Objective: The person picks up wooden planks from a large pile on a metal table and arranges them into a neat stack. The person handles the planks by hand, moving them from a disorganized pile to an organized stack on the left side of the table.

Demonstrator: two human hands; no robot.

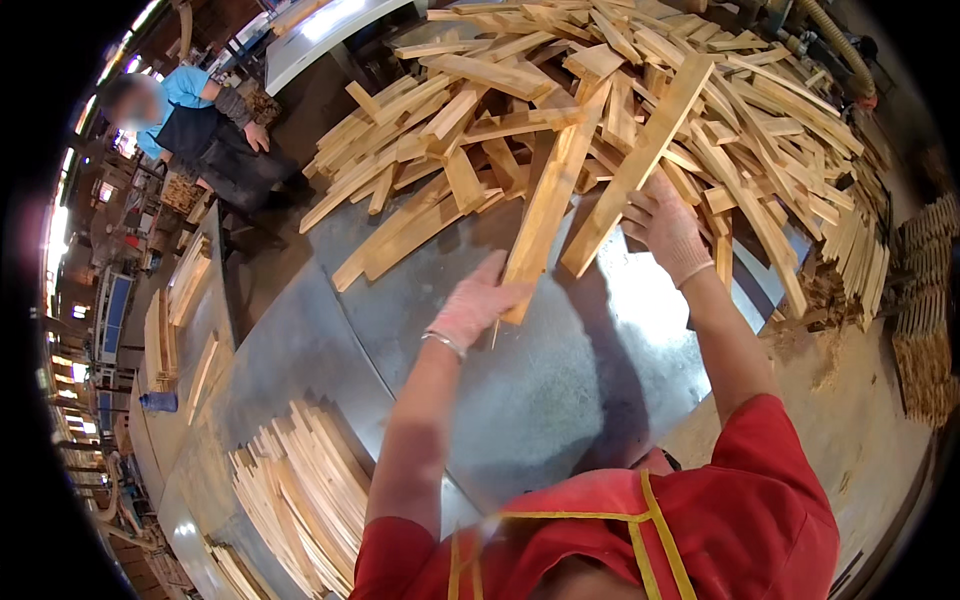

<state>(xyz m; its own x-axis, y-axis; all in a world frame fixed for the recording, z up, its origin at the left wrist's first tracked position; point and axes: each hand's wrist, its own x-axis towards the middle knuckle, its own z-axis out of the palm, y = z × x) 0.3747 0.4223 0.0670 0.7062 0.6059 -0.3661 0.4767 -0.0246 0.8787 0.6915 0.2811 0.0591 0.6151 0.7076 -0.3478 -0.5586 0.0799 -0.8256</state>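
Seemingly picking from the far heap of boards (620,112) on the worktop (530,400), with left hand (475,300) gripping one plank (552,205) by its near end and right hand (668,228) against another plank (640,165) farther right, too hidden to tell if gripping, next probably needing a steady pull clear.

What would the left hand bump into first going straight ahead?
Likely the long board the left hand touches, then perhaps the pile of boards beyond; depth is hard to judge.

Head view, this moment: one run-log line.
left hand: at near end of left wooden board | right hand: at right wooden board | beyond: wooden-board heap on metal table | lower left: wooden strips
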